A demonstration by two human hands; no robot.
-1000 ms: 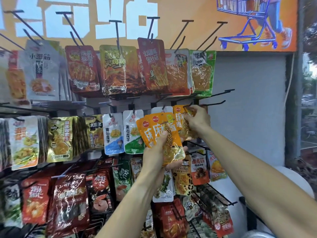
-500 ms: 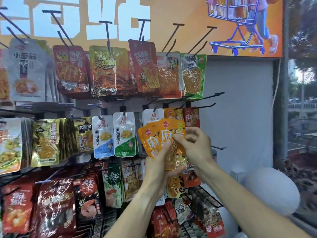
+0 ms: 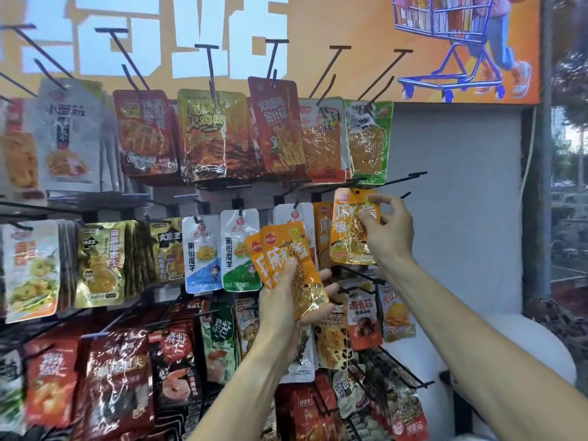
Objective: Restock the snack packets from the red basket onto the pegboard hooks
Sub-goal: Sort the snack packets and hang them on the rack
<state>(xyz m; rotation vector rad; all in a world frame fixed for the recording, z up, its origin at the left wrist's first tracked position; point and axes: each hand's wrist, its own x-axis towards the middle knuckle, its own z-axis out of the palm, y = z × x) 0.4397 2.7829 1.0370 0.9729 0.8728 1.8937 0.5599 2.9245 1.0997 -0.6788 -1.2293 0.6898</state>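
Mid-restock. Right hand (image 3: 386, 230) pinches one orange packet (image 3: 346, 230) near hook (image 3: 394, 179) at 1 o'clock; left hand (image 3: 283, 300) grips remaining orange packets (image 3: 286, 259). Red basket unseen.

The left hand (image 3: 288, 300) covered the lower part of the small fan of orange foil snack packets (image 3: 286, 259) it held, so their count could not be told. The right hand (image 3: 386, 232) hid the right edge of a single orange packet (image 3: 348, 230); whether its hole sat on the black wire hook (image 3: 404, 177) was unclear. The red and silver packets (image 3: 19, 160) at the left edge were cut off and blurred. Small print on the packets was unreadable.
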